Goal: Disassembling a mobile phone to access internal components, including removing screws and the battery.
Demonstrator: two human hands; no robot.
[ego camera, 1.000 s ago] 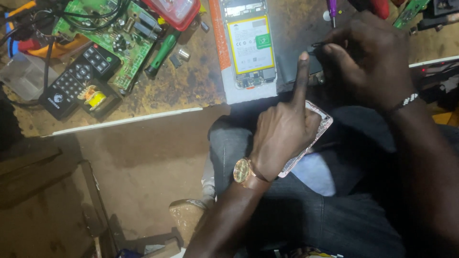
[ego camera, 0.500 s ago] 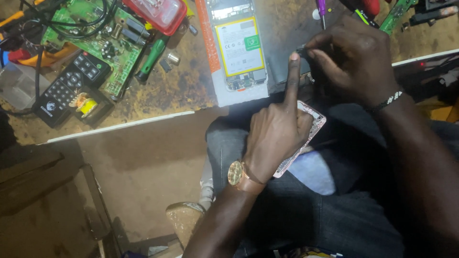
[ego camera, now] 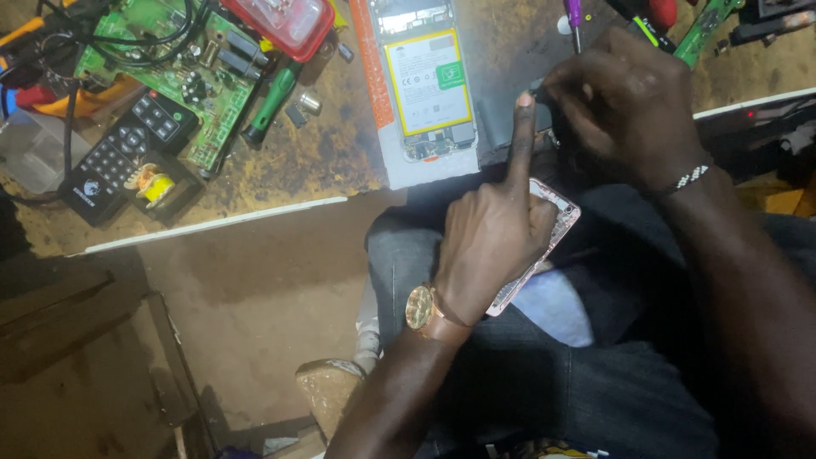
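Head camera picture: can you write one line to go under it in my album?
Left hand holds a pink phone frame, right hand works beside an opened phone.

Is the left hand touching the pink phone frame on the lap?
Touching. The head view shows the left hand lying over the pink phone frame, its fingers wrapped around it, with only the frame's right edge and lower corner showing.
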